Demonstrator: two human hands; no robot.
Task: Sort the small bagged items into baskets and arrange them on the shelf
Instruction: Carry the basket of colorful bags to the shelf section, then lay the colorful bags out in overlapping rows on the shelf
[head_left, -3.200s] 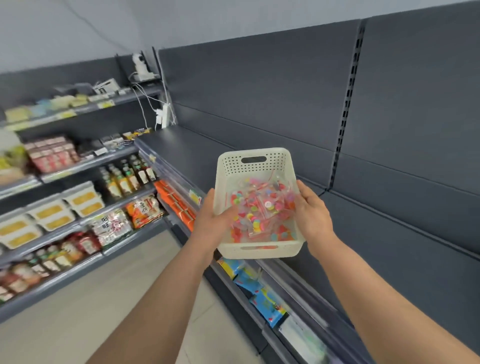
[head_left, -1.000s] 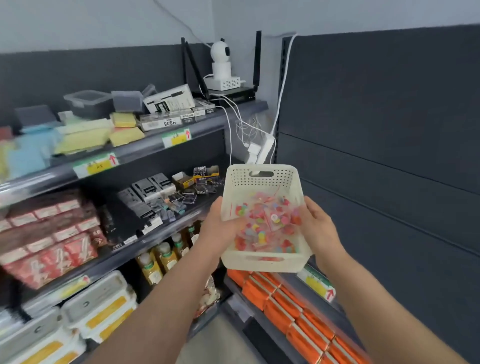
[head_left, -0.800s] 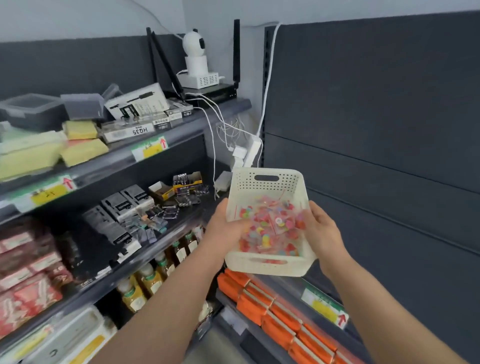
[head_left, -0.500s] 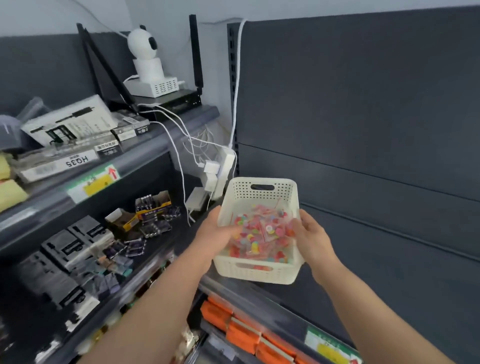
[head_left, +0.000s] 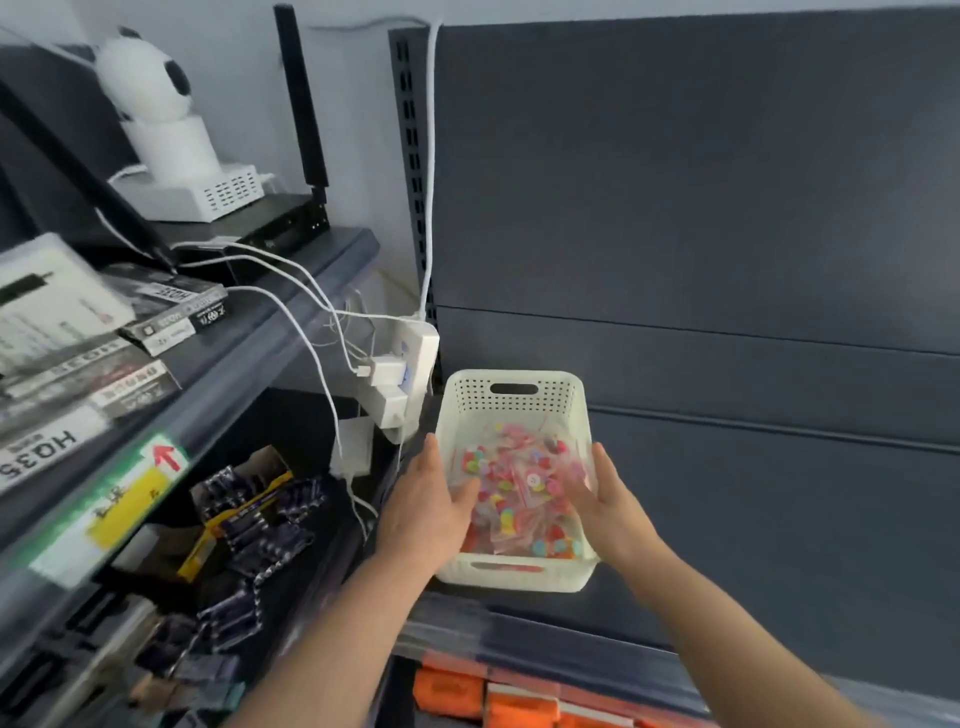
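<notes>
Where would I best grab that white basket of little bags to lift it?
Probably best by its two long walls, one hand from each side, as the left hand and right hand hold the white basket now: it is open-topped and loaded, so it stays level. The far-end slot also serves.

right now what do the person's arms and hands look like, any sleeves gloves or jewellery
No sleeves show: the left forearm and right forearm are bare right to the frame's edge. The left hand and right hand wear no gloves, and no ring, watch or bracelet is visible. No markings can be made out.
</notes>
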